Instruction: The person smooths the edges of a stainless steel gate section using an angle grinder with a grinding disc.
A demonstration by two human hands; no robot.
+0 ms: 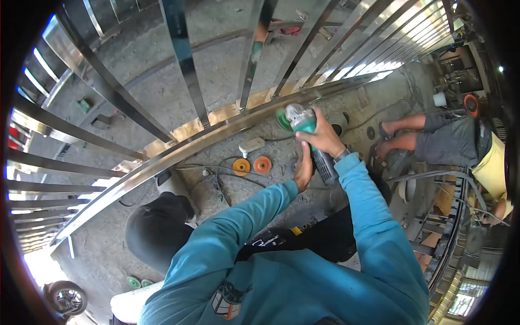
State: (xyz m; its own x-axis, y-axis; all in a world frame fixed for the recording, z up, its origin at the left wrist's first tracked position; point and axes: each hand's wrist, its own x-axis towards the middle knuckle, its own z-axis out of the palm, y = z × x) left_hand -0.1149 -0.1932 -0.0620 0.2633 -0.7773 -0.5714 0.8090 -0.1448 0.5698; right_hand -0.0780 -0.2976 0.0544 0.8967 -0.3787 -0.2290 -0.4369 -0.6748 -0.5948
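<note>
An angle grinder [326, 169] with a green and dark grey body is tilted in front of me. Its metal head carries a green disc [282, 119], close to the metal rail. My right hand [325, 136] wraps round the green part of the body, just behind the head. Against the grinder's near side rests my left hand [304, 169], fingers pointing up along it; its grip is partly hidden. A yellow-orange disc [241, 167] and an orange disc [262, 164] lie on the floor below the rail.
A curved metal railing [187, 70] with shiny upright bars spans the far side. Cables [216, 181] and a white power connector [252, 145] lie on the concrete. Another person [449, 142] in shorts is at right. A wheel [66, 298] stands at lower left.
</note>
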